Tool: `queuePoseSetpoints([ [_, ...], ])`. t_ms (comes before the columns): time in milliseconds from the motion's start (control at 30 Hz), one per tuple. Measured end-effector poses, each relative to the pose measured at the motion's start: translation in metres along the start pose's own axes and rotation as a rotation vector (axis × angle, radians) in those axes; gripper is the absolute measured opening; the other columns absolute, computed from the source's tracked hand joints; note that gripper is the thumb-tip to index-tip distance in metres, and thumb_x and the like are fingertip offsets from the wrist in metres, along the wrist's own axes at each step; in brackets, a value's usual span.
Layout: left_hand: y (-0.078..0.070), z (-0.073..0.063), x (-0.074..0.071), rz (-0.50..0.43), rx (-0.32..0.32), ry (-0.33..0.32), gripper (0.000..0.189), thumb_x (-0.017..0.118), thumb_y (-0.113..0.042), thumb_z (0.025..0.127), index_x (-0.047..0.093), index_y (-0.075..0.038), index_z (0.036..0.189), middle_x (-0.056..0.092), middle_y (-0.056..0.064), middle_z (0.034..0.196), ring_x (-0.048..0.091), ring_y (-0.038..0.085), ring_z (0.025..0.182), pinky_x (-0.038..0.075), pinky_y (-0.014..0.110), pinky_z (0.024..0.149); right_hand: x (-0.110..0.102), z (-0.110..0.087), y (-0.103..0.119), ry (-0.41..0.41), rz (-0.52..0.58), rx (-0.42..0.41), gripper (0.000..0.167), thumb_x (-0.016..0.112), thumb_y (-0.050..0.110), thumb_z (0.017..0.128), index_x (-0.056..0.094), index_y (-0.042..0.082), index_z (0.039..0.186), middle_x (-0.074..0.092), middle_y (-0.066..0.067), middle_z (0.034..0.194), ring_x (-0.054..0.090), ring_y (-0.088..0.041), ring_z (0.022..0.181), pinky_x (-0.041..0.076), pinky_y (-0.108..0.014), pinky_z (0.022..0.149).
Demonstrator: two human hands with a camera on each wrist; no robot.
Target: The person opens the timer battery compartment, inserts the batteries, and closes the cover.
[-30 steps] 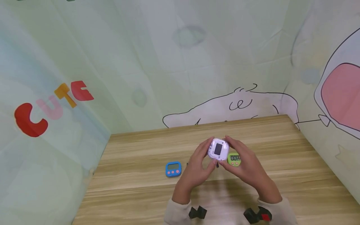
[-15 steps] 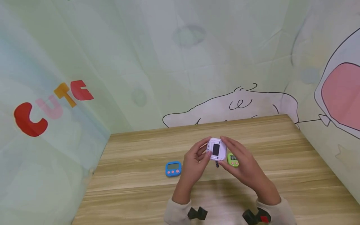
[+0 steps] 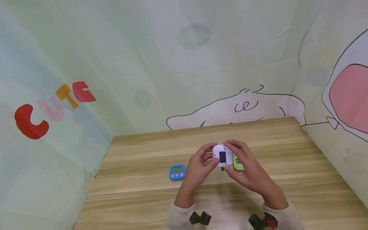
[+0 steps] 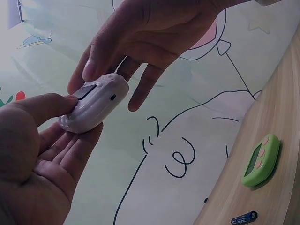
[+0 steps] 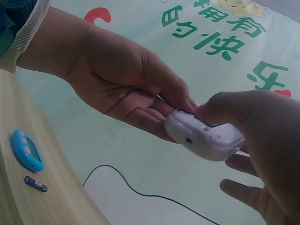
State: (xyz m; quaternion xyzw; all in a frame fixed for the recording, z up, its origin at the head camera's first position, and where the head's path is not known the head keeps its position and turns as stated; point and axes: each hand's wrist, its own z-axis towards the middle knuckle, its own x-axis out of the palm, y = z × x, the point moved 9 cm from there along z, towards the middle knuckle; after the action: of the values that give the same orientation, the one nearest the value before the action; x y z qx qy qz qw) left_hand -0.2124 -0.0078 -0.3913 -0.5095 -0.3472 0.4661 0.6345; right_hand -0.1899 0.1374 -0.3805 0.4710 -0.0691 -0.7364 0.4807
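A rounded pale-lavender timer (image 3: 228, 157) is held up above the table, a dark rectangle on its upturned side. My left hand (image 3: 198, 167) grips its left side, thumb pressed on that upturned side by the dark rectangle and fingers curled beneath. From the right, my right hand (image 3: 248, 166) pinches the opposite side between thumb and fingers. A small dark slot shows on the edge of the timer (image 4: 99, 104) in the left wrist view. Beyond the right hand lies a green timer (image 3: 238, 164), partly covered by it. A blue timer (image 3: 177, 172) lies left of the left hand.
One AAA-size battery (image 4: 244, 218) lies near the green timer in the left wrist view. Another battery (image 5: 36, 184) is beside the blue timer in the right wrist view. The wooden table (image 3: 138, 159) meets printed cloth walls at its back and sides.
The left thumb has shifted from the timer's lower edge up onto its face. The held timer has turned slightly in the hands and come a little lower. Green and blue timers stay put.
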Motion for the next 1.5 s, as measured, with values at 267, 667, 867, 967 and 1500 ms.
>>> queuePoseSetpoints([
  [267,-0.002,-0.001,0.002,-0.072,-0.008,0.014,0.046,0.066,0.003,0.09,0.05,0.0,0.133,0.056,0.016,0.125,0.062,0.02,0.106,0.056,0.034,0.087,-0.003,-0.002,-0.01,-0.127,-0.058,0.094,0.055,0.068,0.014,0.091,0.047,0.02,0.142,0.046,0.005,0.084,0.046,-0.009,0.072,0.043,-0.023,0.058],
  [667,0.009,0.001,0.007,-0.082,-0.018,0.037,0.046,0.064,0.005,0.09,0.05,-0.006,0.133,0.055,0.013,0.127,0.061,0.021,0.108,0.055,0.035,0.088,0.005,-0.005,-0.011,-0.119,0.012,0.109,0.05,0.059,0.011,0.097,0.043,0.02,0.143,0.065,0.003,0.079,0.052,-0.004,0.06,0.045,-0.022,0.048],
  [867,0.005,-0.001,0.01,-0.061,-0.023,0.041,0.046,0.064,0.004,0.091,0.05,-0.006,0.133,0.054,0.013,0.128,0.061,0.021,0.109,0.055,0.034,0.088,0.005,-0.005,-0.011,-0.152,-0.02,0.116,0.045,0.06,0.01,0.096,0.046,0.016,0.138,0.06,0.006,0.069,0.047,-0.002,0.053,0.041,-0.021,0.043],
  [967,0.006,0.0,0.01,-0.052,-0.023,0.037,0.045,0.064,0.004,0.091,0.05,-0.005,0.133,0.054,0.014,0.128,0.061,0.02,0.108,0.056,0.033,0.087,0.005,-0.005,-0.012,-0.149,-0.053,0.14,0.043,0.06,0.013,0.097,0.046,0.016,0.137,0.058,0.006,0.069,0.046,-0.003,0.053,0.04,-0.021,0.043],
  [1500,0.02,0.001,0.006,-0.026,-0.016,0.033,0.047,0.068,-0.007,0.091,0.054,-0.016,0.136,0.055,0.004,0.133,0.061,0.02,0.111,0.055,0.033,0.088,0.002,-0.004,-0.009,-0.146,-0.08,0.124,0.036,0.054,0.012,0.1,0.048,0.014,0.135,0.062,-0.001,0.08,0.049,-0.006,0.059,0.044,-0.021,0.046],
])
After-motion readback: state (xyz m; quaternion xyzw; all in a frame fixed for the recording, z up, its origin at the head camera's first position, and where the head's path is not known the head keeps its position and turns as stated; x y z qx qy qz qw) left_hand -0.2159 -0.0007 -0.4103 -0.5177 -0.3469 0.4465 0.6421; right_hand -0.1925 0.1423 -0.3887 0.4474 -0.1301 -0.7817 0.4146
